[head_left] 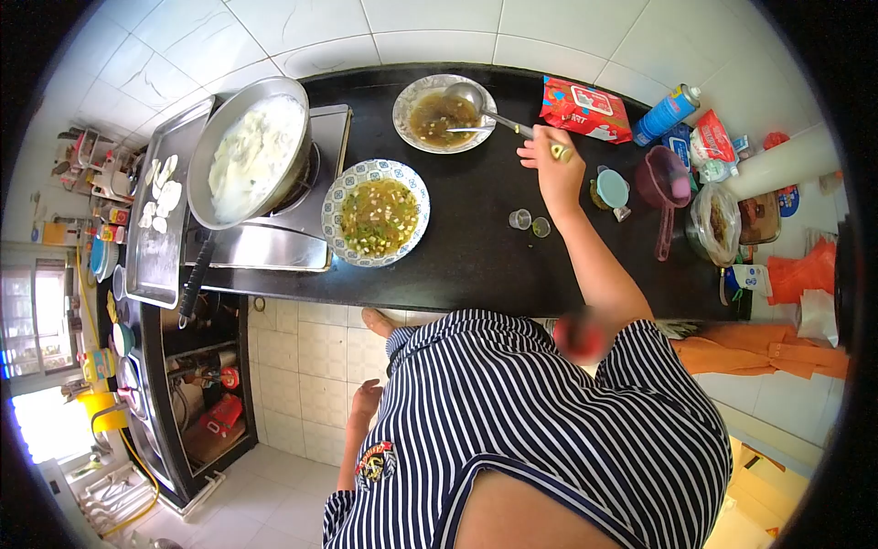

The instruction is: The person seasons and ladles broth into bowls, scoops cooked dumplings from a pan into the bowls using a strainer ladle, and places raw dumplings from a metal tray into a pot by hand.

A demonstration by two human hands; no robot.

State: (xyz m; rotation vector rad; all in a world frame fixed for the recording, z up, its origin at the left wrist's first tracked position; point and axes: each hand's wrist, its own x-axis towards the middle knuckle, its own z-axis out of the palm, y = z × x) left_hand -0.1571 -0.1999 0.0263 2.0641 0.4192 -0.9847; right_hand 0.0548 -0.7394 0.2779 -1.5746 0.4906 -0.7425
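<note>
My right hand (556,169) is closed around the handle of a metal ladle (466,94) over the back of the counter. The ladle's head rests in a patterned bowl of brown broth (430,135), where a spoon (471,129) also lies against the rim. Nearer to me stands a blue-patterned bowl (334,233) holding broth with chopped greens and pale bits. Down by my side hangs my left hand (368,397), away from the counter, its fingers loosely apart and nothing visible in them.
A wok (203,197) of white, cloudy food sits on the stove (334,151), its black handle (197,274) jutting over the front edge. Left of it, a metal tray (151,274) carries several white pieces. At right are a red packet (585,110), a blue spray can (666,115) and a purple pot (654,183).
</note>
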